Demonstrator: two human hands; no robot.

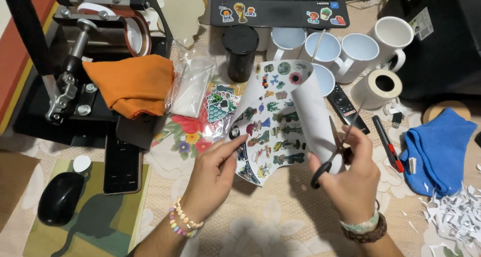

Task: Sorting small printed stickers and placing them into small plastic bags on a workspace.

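Note:
My left hand (213, 174) pinches the lower left edge of a curled white sheet printed with several small colourful pictures (273, 121). My right hand (353, 179) grips black-handled scissors (336, 147), their blades open and pointing up beside the sheet's curled right edge. Both wrists wear beaded bracelets.
A black mug press (95, 46) with an orange cloth (133, 81) stands at left. Several white mugs (361, 51), a black cup (240, 49), a laptop (278, 4), tape roll (378, 86), remote (345, 106), blue cloth (436, 146), paper scraps (456, 217), a phone (122, 164) and a mouse (60, 197) surround me.

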